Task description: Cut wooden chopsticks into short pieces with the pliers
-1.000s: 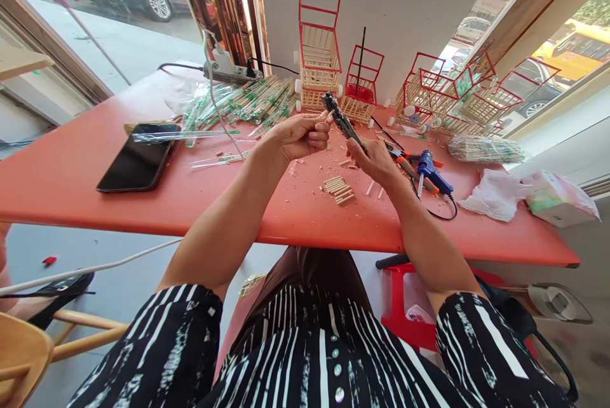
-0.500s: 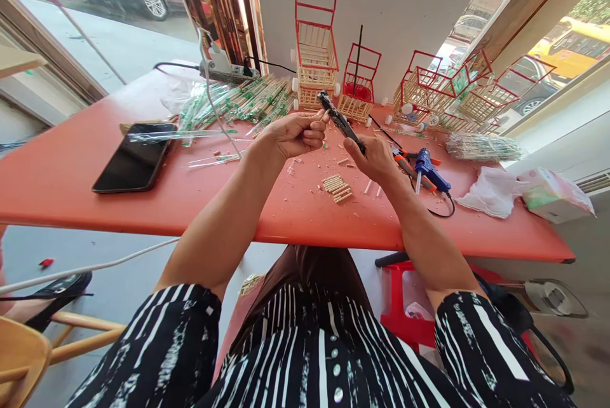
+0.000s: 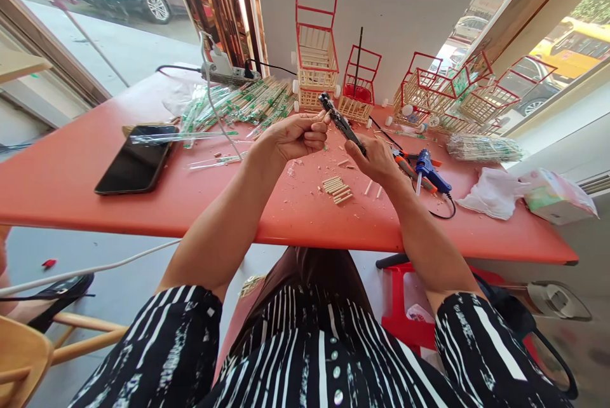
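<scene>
Right hand (image 3: 376, 157) grips cutter (image 3: 340, 121) by its handle, head raised; left hand (image 3: 298, 135) pinches a stick at the blades, over the surface (image 3: 71, 173); cut sticks (image 3: 337, 187) below.

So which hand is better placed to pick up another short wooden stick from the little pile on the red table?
Probably left hand: only fingertips pinch something small, while right hand grips the black cutter.
</scene>
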### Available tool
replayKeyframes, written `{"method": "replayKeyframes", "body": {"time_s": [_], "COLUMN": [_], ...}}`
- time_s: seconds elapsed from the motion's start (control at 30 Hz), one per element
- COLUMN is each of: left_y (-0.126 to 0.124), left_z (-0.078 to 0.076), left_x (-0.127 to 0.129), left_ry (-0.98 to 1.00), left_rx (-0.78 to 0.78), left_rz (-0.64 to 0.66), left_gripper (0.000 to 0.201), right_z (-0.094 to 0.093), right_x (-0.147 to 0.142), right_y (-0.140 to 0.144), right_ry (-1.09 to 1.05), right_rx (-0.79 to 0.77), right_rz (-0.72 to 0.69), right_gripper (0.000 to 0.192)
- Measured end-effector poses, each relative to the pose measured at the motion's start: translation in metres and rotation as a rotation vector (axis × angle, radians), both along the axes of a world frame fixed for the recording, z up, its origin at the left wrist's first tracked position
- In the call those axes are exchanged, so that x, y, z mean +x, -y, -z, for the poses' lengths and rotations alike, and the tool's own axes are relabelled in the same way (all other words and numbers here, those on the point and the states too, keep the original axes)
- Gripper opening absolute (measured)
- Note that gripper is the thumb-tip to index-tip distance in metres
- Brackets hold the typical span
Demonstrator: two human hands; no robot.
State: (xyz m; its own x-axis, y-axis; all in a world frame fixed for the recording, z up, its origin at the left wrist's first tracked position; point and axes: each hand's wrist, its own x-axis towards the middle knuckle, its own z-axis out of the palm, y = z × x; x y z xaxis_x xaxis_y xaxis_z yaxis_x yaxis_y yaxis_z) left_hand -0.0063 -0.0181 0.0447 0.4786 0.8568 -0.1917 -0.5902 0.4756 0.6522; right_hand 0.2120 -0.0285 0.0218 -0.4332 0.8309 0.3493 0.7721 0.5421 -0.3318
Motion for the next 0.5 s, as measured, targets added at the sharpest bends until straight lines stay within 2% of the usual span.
{"method": "replayKeyframes", "body": {"time_s": [0.23,0.5], "left_y": [0.0002,-0.0010], "left_z": [0.0007,0.0010], "left_x": [-0.0015,0.0019], "left_ry": [0.014,0.018], "left_rx": [0.005,-0.054], "left_rz": [0.010,-0.034], "left_gripper": [0.042,0.045], "right_z": [0.0012,0.0070], "right_x": [-0.0017,-0.0065], "right_y": [-0.0001,0.0029], "right_ry": [-0.037,-0.054], "right_rx": [0.002,0.030], "right_rz": [-0.019,0.063], "right_gripper": [0.077,0.072]}}
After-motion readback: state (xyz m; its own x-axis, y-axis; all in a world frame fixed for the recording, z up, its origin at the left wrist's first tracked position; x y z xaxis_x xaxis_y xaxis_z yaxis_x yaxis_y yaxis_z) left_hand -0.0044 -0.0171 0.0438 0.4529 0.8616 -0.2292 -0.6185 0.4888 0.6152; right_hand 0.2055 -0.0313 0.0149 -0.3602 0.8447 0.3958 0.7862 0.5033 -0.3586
